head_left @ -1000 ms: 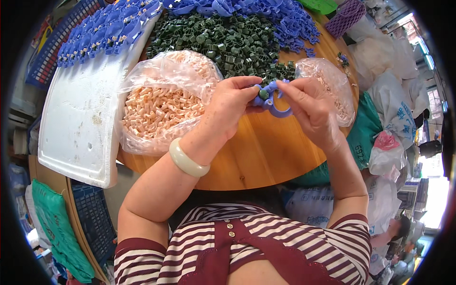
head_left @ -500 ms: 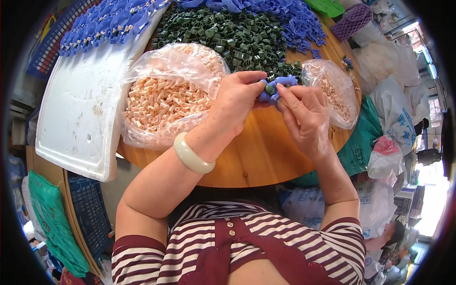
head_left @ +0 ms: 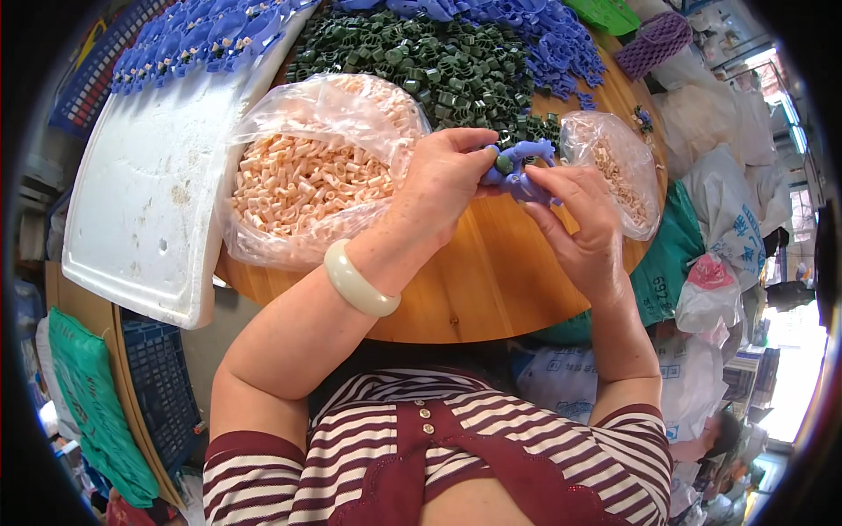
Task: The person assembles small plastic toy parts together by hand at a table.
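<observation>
Above the near part of the table I hold a small blue plastic piece [head_left: 530,151] with looped, curving edges. A dark green plastic part [head_left: 504,164] is set in its left side. My left hand [head_left: 447,171] pinches the piece at that side between thumb and fingers. At its lower right edge, the fingers of my right hand [head_left: 579,206] grip it, with the thumb held lower and somewhat apart. The fingertips partly cover the piece.
A clear bag of short cream plastic tubes [head_left: 307,180] lies left of my hands, a smaller bag of cream bits [head_left: 614,167] to the right. Beyond are heaps of dark green parts [head_left: 421,61] and blue parts [head_left: 561,53]. Finished-looking blue pieces [head_left: 202,44] line a white foam board [head_left: 149,202].
My right hand has shifted slightly right and down, its thumb moving away from the fingers. More of the blue plastic piece now shows between the hands.
</observation>
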`<state>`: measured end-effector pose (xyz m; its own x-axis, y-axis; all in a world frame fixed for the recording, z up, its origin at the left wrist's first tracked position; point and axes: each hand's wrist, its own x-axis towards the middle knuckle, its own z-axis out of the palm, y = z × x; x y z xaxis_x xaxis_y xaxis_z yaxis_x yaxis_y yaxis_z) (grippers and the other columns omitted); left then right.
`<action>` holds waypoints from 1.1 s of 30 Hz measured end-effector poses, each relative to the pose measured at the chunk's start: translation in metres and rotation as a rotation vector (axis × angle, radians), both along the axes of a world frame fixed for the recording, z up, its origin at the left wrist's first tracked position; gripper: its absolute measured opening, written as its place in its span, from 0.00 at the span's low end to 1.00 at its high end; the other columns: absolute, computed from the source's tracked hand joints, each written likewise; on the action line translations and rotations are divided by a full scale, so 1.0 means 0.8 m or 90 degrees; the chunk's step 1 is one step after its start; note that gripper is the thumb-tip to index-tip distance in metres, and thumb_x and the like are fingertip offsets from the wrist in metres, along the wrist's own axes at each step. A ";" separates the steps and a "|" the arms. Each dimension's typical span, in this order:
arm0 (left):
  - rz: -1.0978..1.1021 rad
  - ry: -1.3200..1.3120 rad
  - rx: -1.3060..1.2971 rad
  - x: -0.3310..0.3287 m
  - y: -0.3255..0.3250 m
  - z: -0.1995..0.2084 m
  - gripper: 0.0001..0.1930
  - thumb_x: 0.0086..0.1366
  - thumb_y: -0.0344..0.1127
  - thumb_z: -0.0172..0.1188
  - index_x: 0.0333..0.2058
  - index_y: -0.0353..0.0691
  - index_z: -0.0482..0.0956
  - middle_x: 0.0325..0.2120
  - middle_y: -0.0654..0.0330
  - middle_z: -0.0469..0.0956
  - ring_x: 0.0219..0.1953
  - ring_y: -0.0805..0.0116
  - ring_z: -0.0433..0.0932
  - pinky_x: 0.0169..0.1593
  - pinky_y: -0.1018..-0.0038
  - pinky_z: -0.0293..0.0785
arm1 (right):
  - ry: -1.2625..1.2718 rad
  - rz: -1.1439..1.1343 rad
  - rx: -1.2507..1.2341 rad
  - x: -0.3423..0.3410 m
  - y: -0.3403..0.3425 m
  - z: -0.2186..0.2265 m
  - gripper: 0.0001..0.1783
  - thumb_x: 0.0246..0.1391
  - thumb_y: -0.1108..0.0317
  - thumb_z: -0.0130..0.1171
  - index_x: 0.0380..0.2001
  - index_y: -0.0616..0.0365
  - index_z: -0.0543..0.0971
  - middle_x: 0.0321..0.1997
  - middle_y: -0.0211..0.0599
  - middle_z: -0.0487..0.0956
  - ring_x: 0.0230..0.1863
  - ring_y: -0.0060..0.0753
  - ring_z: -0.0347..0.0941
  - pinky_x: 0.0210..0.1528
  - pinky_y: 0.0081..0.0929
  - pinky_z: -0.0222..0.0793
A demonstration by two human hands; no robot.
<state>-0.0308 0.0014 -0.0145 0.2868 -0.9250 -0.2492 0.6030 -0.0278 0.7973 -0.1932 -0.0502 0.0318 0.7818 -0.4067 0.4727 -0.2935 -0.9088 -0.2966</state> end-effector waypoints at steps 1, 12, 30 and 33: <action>0.000 -0.004 0.003 -0.001 0.000 0.001 0.14 0.63 0.28 0.53 0.46 0.29 0.72 0.34 0.56 0.76 0.32 0.71 0.77 0.38 0.74 0.79 | 0.003 -0.007 0.009 0.000 0.000 0.000 0.19 0.41 0.74 0.64 0.42 0.55 0.78 0.37 0.36 0.76 0.38 0.40 0.70 0.41 0.33 0.65; 0.005 -0.003 0.000 -0.001 0.000 -0.001 0.14 0.62 0.28 0.53 0.46 0.30 0.71 0.33 0.57 0.76 0.32 0.71 0.78 0.39 0.73 0.79 | 0.012 -0.021 0.018 -0.001 0.002 -0.003 0.18 0.42 0.72 0.65 0.41 0.56 0.77 0.38 0.37 0.77 0.38 0.41 0.70 0.42 0.34 0.65; 0.011 -0.048 -0.007 -0.002 0.002 -0.001 0.13 0.61 0.26 0.54 0.45 0.29 0.72 0.32 0.58 0.76 0.30 0.73 0.76 0.35 0.76 0.78 | 0.063 0.011 -0.104 0.007 0.005 0.001 0.17 0.41 0.74 0.64 0.39 0.55 0.78 0.33 0.36 0.75 0.35 0.40 0.70 0.38 0.34 0.66; 0.006 -0.063 -0.008 -0.002 0.000 -0.003 0.13 0.61 0.26 0.54 0.45 0.29 0.72 0.32 0.57 0.76 0.30 0.73 0.76 0.33 0.77 0.77 | 0.054 0.012 -0.042 0.006 0.003 0.002 0.16 0.42 0.74 0.63 0.39 0.56 0.78 0.34 0.36 0.76 0.36 0.41 0.71 0.39 0.34 0.67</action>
